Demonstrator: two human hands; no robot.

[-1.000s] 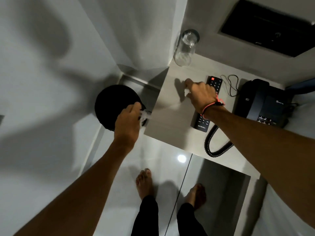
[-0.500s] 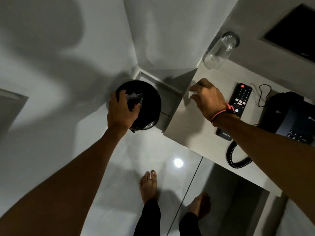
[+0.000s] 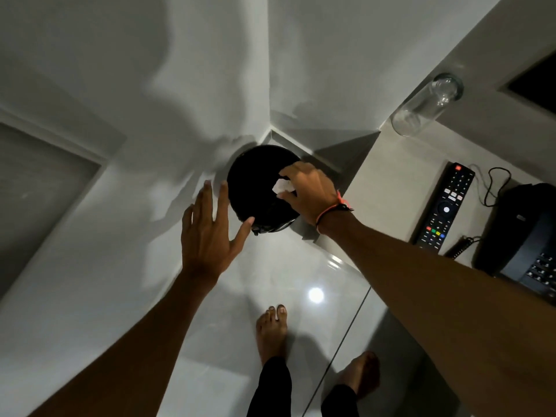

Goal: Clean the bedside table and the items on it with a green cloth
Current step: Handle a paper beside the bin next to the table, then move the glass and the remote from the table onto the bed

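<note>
A black round bin stands on the floor in the wall corner, left of the pale bedside table. My right hand is over the bin's mouth, its fingers pinched on a small white scrap. My left hand hovers beside the bin's left rim, fingers spread and holding nothing. On the table lie a black remote, a dark desk phone and a clear glass bottle. No green cloth is in sight.
Glossy white floor tiles spread below, with my bare feet on them. White walls meet in a corner just behind the bin. A dark recessed panel sits in the wall above the table.
My left hand let go of the crumpled piece over the bin and pulled back open. My right hand left the table and carried the white scrap over the bin.
</note>
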